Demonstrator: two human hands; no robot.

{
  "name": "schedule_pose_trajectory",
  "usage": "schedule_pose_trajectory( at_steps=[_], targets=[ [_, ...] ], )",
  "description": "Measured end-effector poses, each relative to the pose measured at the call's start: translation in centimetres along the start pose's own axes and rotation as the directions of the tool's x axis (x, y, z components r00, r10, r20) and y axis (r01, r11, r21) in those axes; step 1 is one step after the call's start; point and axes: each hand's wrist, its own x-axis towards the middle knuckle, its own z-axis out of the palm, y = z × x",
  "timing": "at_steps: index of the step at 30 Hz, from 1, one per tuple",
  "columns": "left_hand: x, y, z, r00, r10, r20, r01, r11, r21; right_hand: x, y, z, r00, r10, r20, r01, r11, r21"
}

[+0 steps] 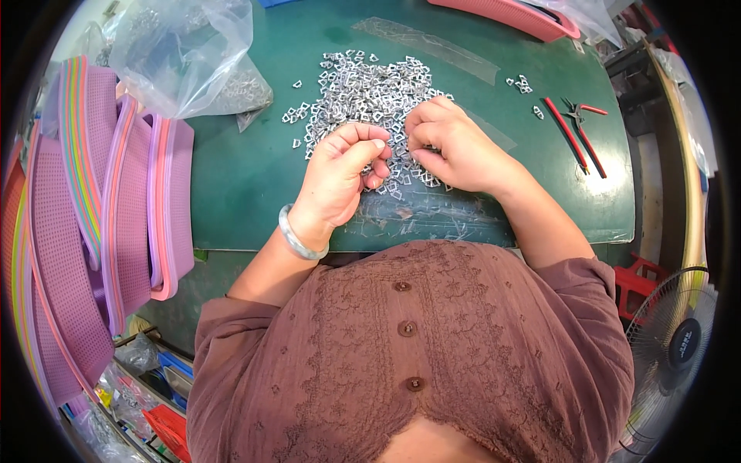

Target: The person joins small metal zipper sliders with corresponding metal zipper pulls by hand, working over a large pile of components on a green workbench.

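A heap of small silvery metal pieces, shaped like little open frames (pixel 370 89), lies spread on the green table (pixel 270 185). Over the heap's near left side, my left hand (pixel 347 166) is closed, its thumb pressed to the curled fingers. What it pinches, if anything, is too small to make out. Close by on the right, my right hand (pixel 455 147) bends over the heap with fingers curled and thumb tucked beneath. Its fingertips are partly hidden, so whatever they grip cannot be named. The two hands are a short gap apart.
A clear plastic bag (pixel 193 62) with more pieces stands at the back left. Stacked purple baskets (pixel 131 193) crowd the left edge. On the right lie pliers (pixel 583 127) and a red pencil (pixel 565 135). A pink basket (pixel 509 17) sits at the back; a fan (pixel 671 347) stands lower right.
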Motion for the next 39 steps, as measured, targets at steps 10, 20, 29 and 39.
schedule_pose_trajectory(
  at_steps=[10,20,29,39],
  targets=[
    [-0.1,0.1,0.1,1.0,-0.003,-0.015,0.003,1.0,0.016,-0.2,-0.4,0.6,0.998,-0.032,0.051,0.037,0.996,-0.086],
    [-0.6,0.2,0.7,0.998,-0.055,0.012,0.053,0.989,0.137,0.2,-0.5,0.1,0.98,0.136,-0.143,-0.08,0.936,0.344],
    [-0.6,0.1,0.9,1.0,-0.021,0.001,0.021,0.997,0.072,0.2,-0.5,0.2,0.974,0.154,-0.164,-0.076,0.911,0.406],
    [-0.7,0.1,1.1,0.999,0.036,-0.02,-0.034,0.996,0.086,-0.1,0.1,0.5,0.908,0.418,-0.004,-0.303,0.666,0.682]
  ],
)
